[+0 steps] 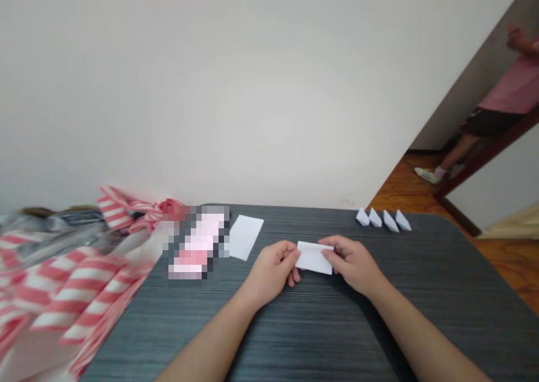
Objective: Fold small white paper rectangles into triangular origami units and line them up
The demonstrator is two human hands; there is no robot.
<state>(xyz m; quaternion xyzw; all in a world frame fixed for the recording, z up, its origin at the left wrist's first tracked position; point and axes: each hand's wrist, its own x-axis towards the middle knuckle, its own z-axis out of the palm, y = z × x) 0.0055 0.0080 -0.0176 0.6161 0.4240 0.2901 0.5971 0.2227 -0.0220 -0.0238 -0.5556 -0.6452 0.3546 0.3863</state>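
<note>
The white paper point(312, 258) is a thin rectangle. Left fingers point(287, 247) pinch its nine o'clock end, right fingers point(339, 240) its three o'clock.

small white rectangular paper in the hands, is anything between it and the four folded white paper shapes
Only the right bare hand, gripping the small white rectangular paper at its right end; beyond it, nothing visible stands before the four folded white paper shapes.
</note>
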